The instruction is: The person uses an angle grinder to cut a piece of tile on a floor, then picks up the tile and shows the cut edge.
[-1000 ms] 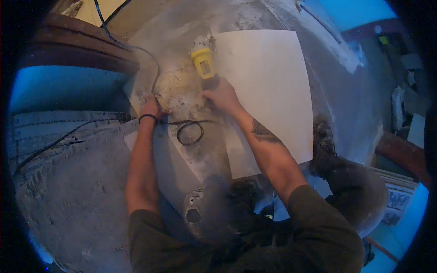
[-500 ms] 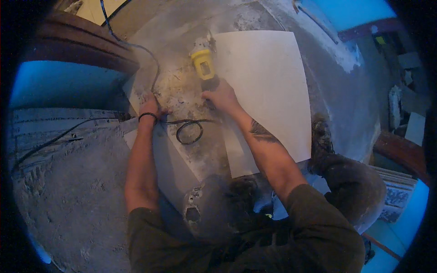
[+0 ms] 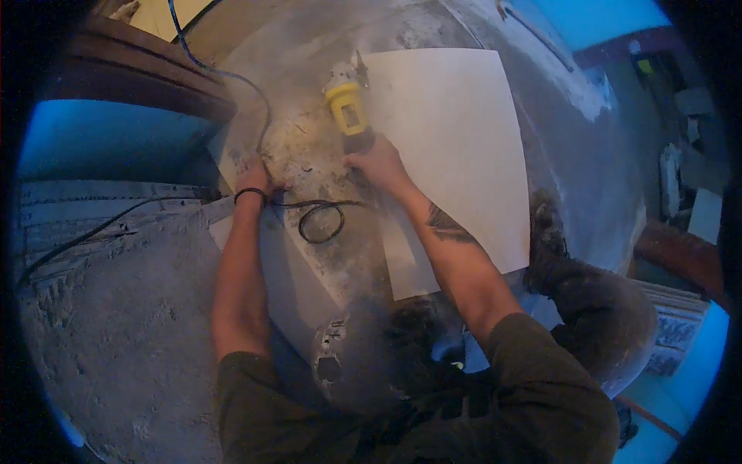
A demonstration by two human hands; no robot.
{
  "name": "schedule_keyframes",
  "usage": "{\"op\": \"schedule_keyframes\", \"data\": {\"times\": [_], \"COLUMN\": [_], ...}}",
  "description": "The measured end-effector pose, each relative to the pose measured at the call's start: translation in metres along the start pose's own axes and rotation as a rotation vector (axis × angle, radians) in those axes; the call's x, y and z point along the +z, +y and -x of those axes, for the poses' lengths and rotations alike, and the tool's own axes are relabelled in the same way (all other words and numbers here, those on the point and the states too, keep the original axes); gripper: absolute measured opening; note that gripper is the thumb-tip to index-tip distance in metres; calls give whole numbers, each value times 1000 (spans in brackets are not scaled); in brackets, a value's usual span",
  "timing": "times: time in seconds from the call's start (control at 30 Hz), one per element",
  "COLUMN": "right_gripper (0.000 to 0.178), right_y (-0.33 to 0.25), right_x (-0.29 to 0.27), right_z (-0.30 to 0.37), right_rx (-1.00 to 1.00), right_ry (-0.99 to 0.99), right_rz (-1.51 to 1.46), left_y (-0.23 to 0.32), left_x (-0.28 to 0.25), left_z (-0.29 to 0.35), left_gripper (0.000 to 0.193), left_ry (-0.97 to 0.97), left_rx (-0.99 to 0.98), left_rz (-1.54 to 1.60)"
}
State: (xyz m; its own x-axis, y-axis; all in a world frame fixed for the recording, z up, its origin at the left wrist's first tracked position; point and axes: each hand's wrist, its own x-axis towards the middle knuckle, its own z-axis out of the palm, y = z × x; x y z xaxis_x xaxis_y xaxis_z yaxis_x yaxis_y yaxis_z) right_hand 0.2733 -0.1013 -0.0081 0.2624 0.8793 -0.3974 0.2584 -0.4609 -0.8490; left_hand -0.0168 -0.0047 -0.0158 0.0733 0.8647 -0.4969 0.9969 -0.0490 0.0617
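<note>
Right hand [image 3: 376,164], one of two at work, is curled firmly around the dark handle of one yellow grinder [image 3: 345,104]. The grinder points away from the person, its head just beside the far left corner of one large white sheet [image 3: 456,131]. Left hand [image 3: 255,176] is low on the other side of the dusty strip [image 3: 344,251], partly open, thumb out toward the right; whether its fingers grip anything, I cannot tell. It wears one dark band [image 3: 250,193] at the wrist. One black cord [image 3: 267,108] comes down from the upper left to this hand, and one loop of cord lies between the forearms. A second, greyer sheet [image 3: 290,259] lies beside the left forearm. Two brown beams show: one upper left [image 3: 139,77], one far right [image 3: 680,259]. Haze blurs the middle.
</note>
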Motion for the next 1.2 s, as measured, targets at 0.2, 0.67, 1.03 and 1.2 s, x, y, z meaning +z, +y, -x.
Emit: {"op": "schedule_keyframes", "data": {"times": [0.2, 0.67, 1.03, 1.2], "right_gripper": [74, 75, 72, 68], "right_y": [-11, 5, 7, 6], "right_x": [6, 6, 1, -5], "right_z": [6, -6, 1, 5], "right_rx": [-4, 24, -2, 0], "right_ry": [3, -52, -61, -5], "right_rz": [28, 28, -20, -7], "left_y": [-20, -1, 0, 18], "left_x": [0, -10, -3, -15], "left_z": [-2, 6, 6, 11], "left_gripper": [122, 123, 112, 117], "left_ry": [40, 9, 62, -29], "left_rx": [18, 3, 4, -39], "left_rz": [-35, -9, 13, -31]}}
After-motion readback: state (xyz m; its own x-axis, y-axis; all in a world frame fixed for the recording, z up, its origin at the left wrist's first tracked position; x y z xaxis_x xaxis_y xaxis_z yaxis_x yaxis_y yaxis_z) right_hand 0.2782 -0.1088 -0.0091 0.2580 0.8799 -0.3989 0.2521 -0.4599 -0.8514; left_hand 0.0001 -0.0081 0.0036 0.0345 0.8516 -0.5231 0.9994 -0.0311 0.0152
